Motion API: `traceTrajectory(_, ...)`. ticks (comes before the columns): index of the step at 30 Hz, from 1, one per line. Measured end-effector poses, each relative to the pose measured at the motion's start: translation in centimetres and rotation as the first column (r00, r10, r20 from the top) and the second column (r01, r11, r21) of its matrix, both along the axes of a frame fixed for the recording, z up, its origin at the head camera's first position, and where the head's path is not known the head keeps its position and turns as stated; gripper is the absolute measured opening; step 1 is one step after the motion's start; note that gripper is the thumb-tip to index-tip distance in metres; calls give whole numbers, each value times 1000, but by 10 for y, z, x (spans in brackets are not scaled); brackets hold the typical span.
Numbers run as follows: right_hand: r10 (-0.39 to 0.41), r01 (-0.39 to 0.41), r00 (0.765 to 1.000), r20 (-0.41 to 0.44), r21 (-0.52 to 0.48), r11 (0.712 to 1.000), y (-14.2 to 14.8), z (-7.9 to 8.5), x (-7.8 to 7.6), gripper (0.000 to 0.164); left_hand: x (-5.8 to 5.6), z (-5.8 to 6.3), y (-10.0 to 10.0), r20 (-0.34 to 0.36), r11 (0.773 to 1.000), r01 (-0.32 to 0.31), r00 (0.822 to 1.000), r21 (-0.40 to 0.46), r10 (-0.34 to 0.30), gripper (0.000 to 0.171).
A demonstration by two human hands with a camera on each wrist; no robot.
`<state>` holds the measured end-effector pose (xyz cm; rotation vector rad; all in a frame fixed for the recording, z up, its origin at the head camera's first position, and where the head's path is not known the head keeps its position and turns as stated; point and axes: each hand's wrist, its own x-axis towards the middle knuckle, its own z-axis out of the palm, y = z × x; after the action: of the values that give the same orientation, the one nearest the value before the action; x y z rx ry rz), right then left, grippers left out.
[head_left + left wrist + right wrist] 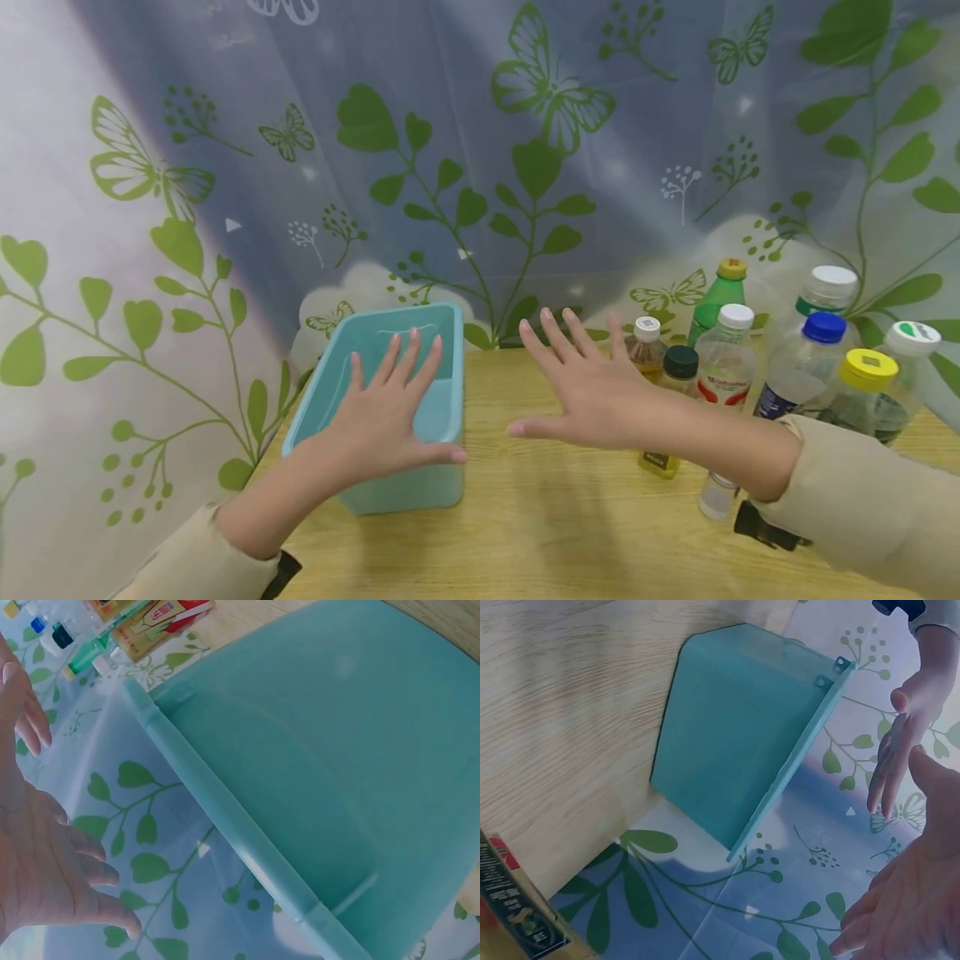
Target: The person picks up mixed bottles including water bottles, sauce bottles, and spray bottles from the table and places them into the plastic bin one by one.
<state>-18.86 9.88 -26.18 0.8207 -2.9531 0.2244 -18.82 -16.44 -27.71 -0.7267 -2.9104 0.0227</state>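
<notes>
My left hand (pixel 382 417) hovers over a teal plastic bin (pixel 412 492) with its fingers spread. In the left wrist view, a gap shows between that hand (pixel 45 862) and the bin's rim (pixel 225 817). To the right of the bin, my right hand (pixel 600 400) is held above the table, its fingers straight and spread and nothing in it. Bottles stand close behind and beside the right forearm: a dark-capped bottle (pixel 680 367), a white-capped bottle with a red and white label (pixel 726 358) and a green bottle with a yellow cap (pixel 720 304). The forearm partly hides them.
More bottles crowd the table's right side, among them a blue-capped one (pixel 823 327), a yellow-capped one (pixel 868 371) and a large white-capped one (pixel 832 287). A light wooden table (pixel 510 533) lies beneath. Behind it hangs a curtain (pixel 465 108) with leaves and butterflies.
</notes>
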Motion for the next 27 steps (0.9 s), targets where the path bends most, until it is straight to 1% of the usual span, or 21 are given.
traceTrajectory(7, 19, -19, 1000, -1, -19, 1000, -8, 4, 2, 104, 5, 1, -10, -37, 999, -32, 999, 2, 32, 119)
traceTrajectory(16, 40, -40, 999, 1, -10, 999, -16, 7, 3, 105, 9, 1, -21, -11, 998, -51, 999, 38, 51, 118)
traceTrajectory(21, 49, -49, 999, 4, -3, 999, -22, 5, 3, 105, 11, -2, -28, -7, 997, -61, 998, 40, 61, 118)
traceTrajectory(27, 78, -78, 997, 13, -4, 997, -30, -1, 3, 104, 12, -6, -38, 9, 997, -80, 997, 20, 80, 118)
